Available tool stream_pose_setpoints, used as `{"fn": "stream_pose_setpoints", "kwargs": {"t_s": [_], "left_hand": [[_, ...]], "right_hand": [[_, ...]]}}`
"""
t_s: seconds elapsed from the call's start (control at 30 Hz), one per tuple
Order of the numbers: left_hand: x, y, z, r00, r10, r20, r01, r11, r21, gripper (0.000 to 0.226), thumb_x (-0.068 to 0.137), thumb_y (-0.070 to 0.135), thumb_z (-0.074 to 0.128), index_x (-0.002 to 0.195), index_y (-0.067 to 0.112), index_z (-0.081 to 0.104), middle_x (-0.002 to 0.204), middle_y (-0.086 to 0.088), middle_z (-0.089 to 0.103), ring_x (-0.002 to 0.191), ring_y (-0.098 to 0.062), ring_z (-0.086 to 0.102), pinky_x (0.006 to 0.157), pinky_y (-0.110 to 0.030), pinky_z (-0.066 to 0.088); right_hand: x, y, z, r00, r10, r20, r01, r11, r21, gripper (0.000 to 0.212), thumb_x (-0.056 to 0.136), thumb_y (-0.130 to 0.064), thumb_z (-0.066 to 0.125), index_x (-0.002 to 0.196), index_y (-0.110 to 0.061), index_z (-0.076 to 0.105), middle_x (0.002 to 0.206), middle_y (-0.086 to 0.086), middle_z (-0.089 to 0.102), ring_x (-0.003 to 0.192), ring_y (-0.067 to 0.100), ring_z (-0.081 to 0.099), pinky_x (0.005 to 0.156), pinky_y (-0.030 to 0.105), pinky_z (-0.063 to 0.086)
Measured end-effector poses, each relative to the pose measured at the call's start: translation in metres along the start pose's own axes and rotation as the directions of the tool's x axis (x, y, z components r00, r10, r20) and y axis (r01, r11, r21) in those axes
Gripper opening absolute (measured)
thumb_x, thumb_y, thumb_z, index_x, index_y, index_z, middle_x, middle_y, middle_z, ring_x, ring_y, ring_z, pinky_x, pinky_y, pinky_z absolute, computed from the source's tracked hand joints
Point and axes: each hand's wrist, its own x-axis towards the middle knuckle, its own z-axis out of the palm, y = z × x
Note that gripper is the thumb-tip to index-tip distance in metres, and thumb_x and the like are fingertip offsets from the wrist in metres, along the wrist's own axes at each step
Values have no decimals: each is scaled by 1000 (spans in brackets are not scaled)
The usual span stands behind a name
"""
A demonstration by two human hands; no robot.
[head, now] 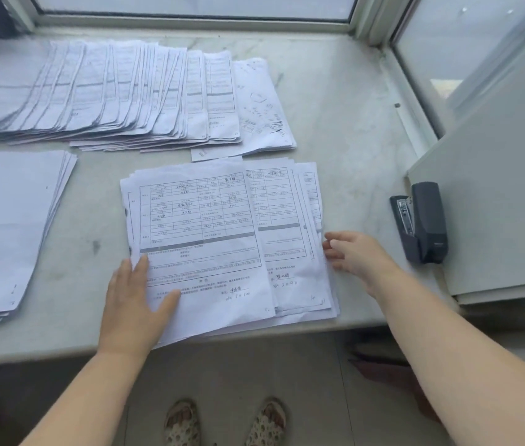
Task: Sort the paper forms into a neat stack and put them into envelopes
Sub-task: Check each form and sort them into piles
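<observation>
- The loose pile of forms point(222, 239) lies on the pale stone sill point(344, 130), near its front edge, with the sheets slid apart so that the lower ones stick out to the right and at the bottom.
- The left hand point(135, 300) lies flat on the pile's lower-left corner, fingers straight and spread a little, pressing the top sheet down and gripping nothing.
- The right hand point(354, 252) is at the pile's right edge, fingers loosely bent with the tips touching the paper edges; I cannot tell whether any sheet is pinched.
- The step in hand looks like squaring this pile. To do it well, the left palm should serve as a fixed stop while the right hand pushes the jutting sheets leftward until the edges meet (a light press, or the bottom sheets will buckle).
- After that, lifting the pile upright and tapping its long edge on the sill would finish the alignment better than sliding alone.
- A fanned row of forms point(100, 91) lies at the back of the sill, and a face-down pile point(7, 226) sits at the left; both are well apart from the working pile.
- A black stapler point(422, 223) stands to the right, just beside a grey board point(496, 188).
- No envelopes are in view, so stuffing seems some way off.
</observation>
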Motion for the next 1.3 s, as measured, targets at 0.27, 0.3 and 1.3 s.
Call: {"fn": "stream_pose_setpoints", "kwargs": {"t_s": [0.27, 0.3, 1.3], "left_hand": [[-18, 66, 26, 997, 53, 61, -51, 998, -38, 86, 89, 52, 53, 153, 21, 4, 161, -2, -8, 147, -18, -5, 117, -28, 0], [-18, 69, 25, 996, 54, 70, -50, 997, -52, 86, 89, 53, 52, 153, 21, 3, 160, -1, -9, 147, -17, -6, 117, -28, -1], [90, -257, -145, 825, 559, 83, -538, 822, -186, 24, 72, 26, 80, 93, 24, 69, 123, 3, 63, 114, -5, 47, 92, -8, 29]], "right_hand": [[9, 6, 8, 996, -78, 45, 81, 995, -61, 27, 88, -22, 57, 113, -22, 67, 111, -3, 71, 103, 17, 67, 95, 40, 52], [10, 9, 8, 997, -81, 15, 82, 994, -71, 34, 87, -24, 57, 120, -21, 64, 117, -2, 69, 106, 17, 65, 98, 41, 50], [-114, -92, 417, 965, 97, 243, -63, 987, -146, 12, 96, -13, 54, 93, -10, 65, 80, 9, 66, 65, 17, 60, 57, 21, 48]]}}
